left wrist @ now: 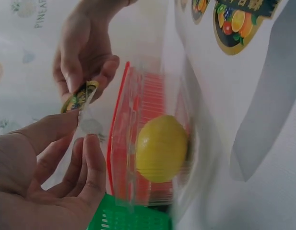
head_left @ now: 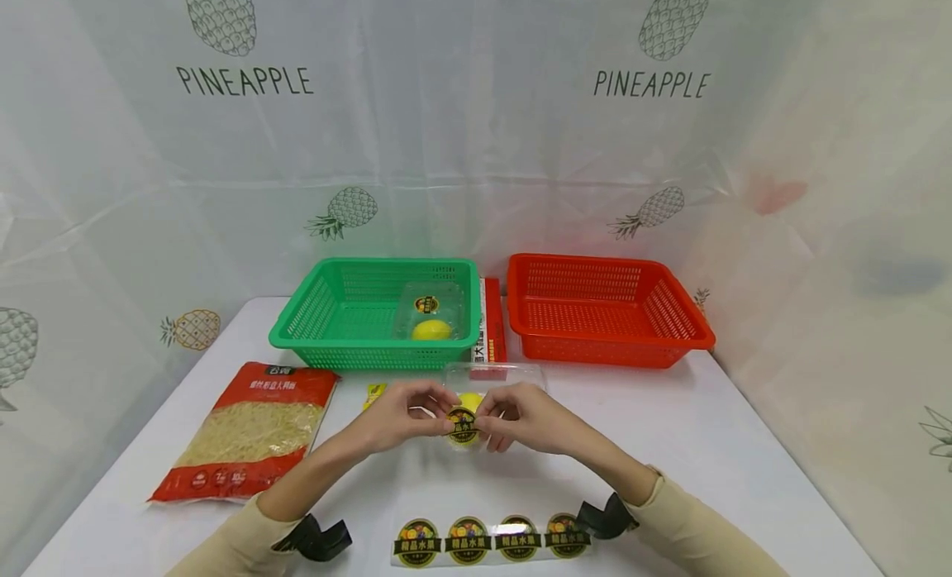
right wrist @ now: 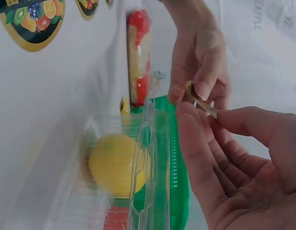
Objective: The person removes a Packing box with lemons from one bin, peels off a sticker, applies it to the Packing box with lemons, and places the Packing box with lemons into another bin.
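In the head view, the left hand (head_left: 411, 412) and the right hand (head_left: 526, 416) met above the white table (head_left: 714, 436) — the thumb and fingertips of each pinching opposite sides of a round black-and-gold label (head_left: 462, 426). Just beyond it, a yellow fruit (head_left: 470, 401) sat in a clear plastic box (head_left: 534, 379). The green basket (head_left: 357, 356) stood behind to the left, the red basket (head_left: 587, 351) behind to the right. A red-ended bag of pasta (head_left: 253, 428) lay at the left, and a row of four matching labels (head_left: 467, 541) lay nearest the person.

In the left wrist view, the label was bent between the two narrow pinches, with the boxed fruit beside the hands.

In the right wrist view, the label showed almost edge-on, between the fingers of both hands.
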Available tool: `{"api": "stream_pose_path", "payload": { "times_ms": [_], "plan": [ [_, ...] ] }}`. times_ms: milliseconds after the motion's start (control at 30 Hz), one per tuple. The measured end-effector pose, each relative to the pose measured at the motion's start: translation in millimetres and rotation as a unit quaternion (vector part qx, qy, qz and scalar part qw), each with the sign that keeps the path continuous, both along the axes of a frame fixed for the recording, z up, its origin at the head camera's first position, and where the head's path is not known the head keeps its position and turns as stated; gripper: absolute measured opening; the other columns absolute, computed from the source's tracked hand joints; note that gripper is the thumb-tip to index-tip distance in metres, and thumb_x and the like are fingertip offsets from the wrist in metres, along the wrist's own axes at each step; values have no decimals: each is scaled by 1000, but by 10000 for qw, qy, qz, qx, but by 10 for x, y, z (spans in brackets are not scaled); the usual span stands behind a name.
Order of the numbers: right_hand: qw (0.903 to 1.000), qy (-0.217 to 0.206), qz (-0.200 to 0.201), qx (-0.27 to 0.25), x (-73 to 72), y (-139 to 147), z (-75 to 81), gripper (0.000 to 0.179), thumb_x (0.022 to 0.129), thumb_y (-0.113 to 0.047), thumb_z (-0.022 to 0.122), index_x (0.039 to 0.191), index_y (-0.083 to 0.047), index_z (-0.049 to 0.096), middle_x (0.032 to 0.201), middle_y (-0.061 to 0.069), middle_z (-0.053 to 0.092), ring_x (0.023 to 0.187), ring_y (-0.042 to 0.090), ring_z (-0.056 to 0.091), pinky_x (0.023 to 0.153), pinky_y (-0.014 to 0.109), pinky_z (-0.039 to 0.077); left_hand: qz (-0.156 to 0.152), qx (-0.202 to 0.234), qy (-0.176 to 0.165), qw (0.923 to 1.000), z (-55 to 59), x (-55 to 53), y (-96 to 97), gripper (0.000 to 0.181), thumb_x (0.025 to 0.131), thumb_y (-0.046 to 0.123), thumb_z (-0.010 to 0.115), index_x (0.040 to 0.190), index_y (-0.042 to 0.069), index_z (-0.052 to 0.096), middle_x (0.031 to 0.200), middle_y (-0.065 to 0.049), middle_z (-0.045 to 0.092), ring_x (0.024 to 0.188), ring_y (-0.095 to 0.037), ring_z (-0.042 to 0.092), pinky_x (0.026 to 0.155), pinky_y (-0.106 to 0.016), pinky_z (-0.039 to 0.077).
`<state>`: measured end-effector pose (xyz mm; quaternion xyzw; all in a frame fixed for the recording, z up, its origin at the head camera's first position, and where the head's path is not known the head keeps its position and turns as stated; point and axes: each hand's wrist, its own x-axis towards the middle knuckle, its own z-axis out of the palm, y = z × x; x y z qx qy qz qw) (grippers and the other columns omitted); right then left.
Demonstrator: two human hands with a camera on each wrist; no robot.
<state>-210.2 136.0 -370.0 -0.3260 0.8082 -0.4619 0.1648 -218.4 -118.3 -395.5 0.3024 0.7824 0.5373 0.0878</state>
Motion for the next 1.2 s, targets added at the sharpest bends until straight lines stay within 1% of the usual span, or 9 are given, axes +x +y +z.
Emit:
{"api": "stream_pose_path", "payload": {
  "times_ms": [100, 300, 433, 567, 800, 900, 967, 1100, 1200],
  "plan": [
    [9998, 13, -143, -122, -36, 40, -5, 13, 95, -17, 66, 96, -5, 68, 88, 23, 70, 73, 41, 71, 64, 40, 61, 33, 102, -129, 9999, 0, -37, 29, 31, 86, 14, 76, 113, 3, 67, 107, -16, 69, 89, -19, 69, 79, -29, 59],
    [9984, 133, -454, -307, -97, 111, -16, 16, 93, -18, 67, 99, -4, 68, 91, 25, 69, 73, 40, 71, 64, 43, 61, 150, 290, -691, 9971, -25, -126, 69, 31, 90, 19, 72, 114, 2, 65, 103, -12, 68, 86, -30, 71, 81, -46, 59],
    [9951, 308, -812, -471, -131, 146, -30, 22, 92, -19, 69, 108, -5, 62, 95, 25, 69, 74, 41, 71, 62, 40, 61, 254, 414, -1030, 9935, -39, -197, 99, 33, 90, 24, 72, 115, 3, 65, 101, -8, 69, 93, -37, 70, 84, -42, 59],
    [9897, 613, -1140, -613, -169, 178, -48, 22, 91, -14, 70, 108, -7, 58, 97, 18, 69, 77, 39, 71, 62, 34, 61, 325, 570, -1382, 9882, -44, -240, 132, 35, 89, 24, 73, 116, 4, 65, 101, -10, 70, 101, -41, 68, 87, -39, 58],
    [9888, 899, -1049, -567, -233, 237, -49, 12, 90, -10, 70, 102, -10, 70, 99, 9, 72, 81, 40, 70, 63, 27, 60, 294, 681, -1535, 9854, -48, -289, 179, 36, 89, 21, 73, 116, 0, 65, 104, -14, 72, 97, -31, 71, 85, -34, 59],
    [9893, 944, -988, -506, -251, 248, -51, 13, 90, -11, 70, 103, -10, 72, 99, 10, 74, 81, 38, 71, 64, 27, 60, 318, 612, -1396, 9878, -41, -299, 199, 33, 89, 19, 72, 116, 1, 66, 104, -11, 72, 94, -26, 72, 85, -33, 59],
    [9894, 958, -972, -486, -263, 254, -55, 15, 90, -11, 70, 105, -8, 73, 100, 12, 74, 81, 37, 71, 65, 27, 60, 398, 492, -1140, 9915, -31, -297, 219, 32, 90, 19, 72, 117, 4, 67, 106, -10, 71, 93, -22, 72, 84, -32, 59],
    [9904, 826, -976, -525, -274, 259, -39, 21, 91, -9, 69, 110, -2, 71, 102, 18, 73, 81, 38, 71, 65, 28, 60, 588, 279, -371, 9972, -14, -295, 276, 35, 89, 17, 73, 121, 6, 65, 111, -13, 68, 95, -21, 71, 80, -27, 59],
    [9914, 679, -968, -562, -326, 273, -66, 23, 91, -9, 69, 112, 1, 70, 103, 20, 73, 83, 40, 70, 66, 29, 61, 687, 175, 243, 9972, -13, -313, 313, 35, 88, 14, 73, 121, 4, 65, 112, -15, 69, 94, -24, 71, 77, -23, 58]
  ]
}}
